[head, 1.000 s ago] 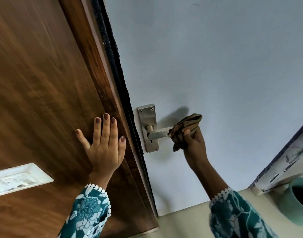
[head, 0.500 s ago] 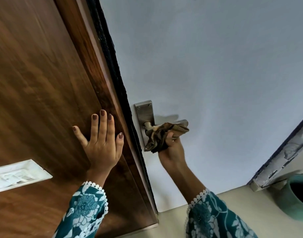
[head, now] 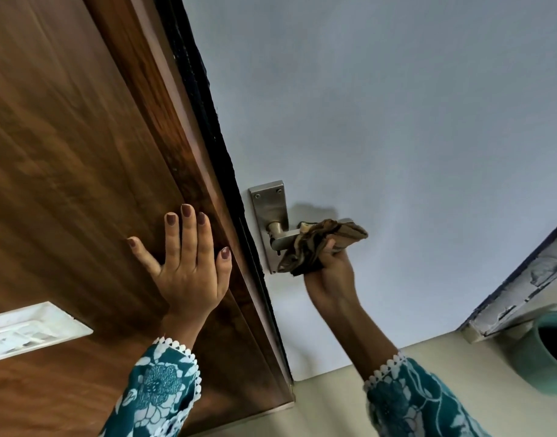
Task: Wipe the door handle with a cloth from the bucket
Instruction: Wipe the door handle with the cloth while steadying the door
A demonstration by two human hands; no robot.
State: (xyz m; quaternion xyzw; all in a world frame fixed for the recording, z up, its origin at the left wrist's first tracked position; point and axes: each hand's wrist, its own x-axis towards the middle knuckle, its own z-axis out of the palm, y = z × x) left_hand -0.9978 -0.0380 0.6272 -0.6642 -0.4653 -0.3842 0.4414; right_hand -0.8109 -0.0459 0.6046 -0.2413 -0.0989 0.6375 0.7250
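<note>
Head view: right hand (head: 329, 279) clenches cloth (head: 318, 244) around door handle (head: 285, 241) (left hand (head: 188, 272) flat, released).

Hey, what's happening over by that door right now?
A person is wiping the metal door handle on a pale door. The right hand holds a bunched brown cloth wrapped over the lever. The left hand lies flat, fingers spread, on the wooden panel beside it. A teal bucket stands on the floor at the lower right.
</note>
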